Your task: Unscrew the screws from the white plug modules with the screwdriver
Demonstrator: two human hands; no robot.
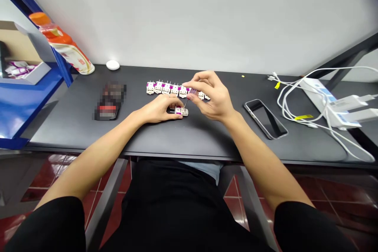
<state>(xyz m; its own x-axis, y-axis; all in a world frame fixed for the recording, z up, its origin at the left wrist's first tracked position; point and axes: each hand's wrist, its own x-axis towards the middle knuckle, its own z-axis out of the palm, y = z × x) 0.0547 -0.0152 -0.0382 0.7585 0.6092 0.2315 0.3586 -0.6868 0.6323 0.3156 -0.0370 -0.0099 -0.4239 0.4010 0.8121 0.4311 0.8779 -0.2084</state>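
My left hand (162, 109) is closed on a small white and purple plastic part (180, 111), pinning it on its side against the dark tabletop (212, 141). My right hand (211, 95) pinches a small screwdriver (193, 91) by its purplish handle. The thin shaft slants down to the left, and its tip meets or nearly meets the part; the exact contact is too small to see. Behind both hands runs a row of similar white and purple parts (167, 88) with thin metal pins pointing up. My right hand hides some of that row.
A phone (265, 119) lies to the right, with white cables (285, 98) and a power strip (321, 102) beyond. Toward the left are a pixelated dark object (108, 102), a white oval object (112, 65) and an orange-capped bottle (66, 45). An open box (41, 73) holds more parts.
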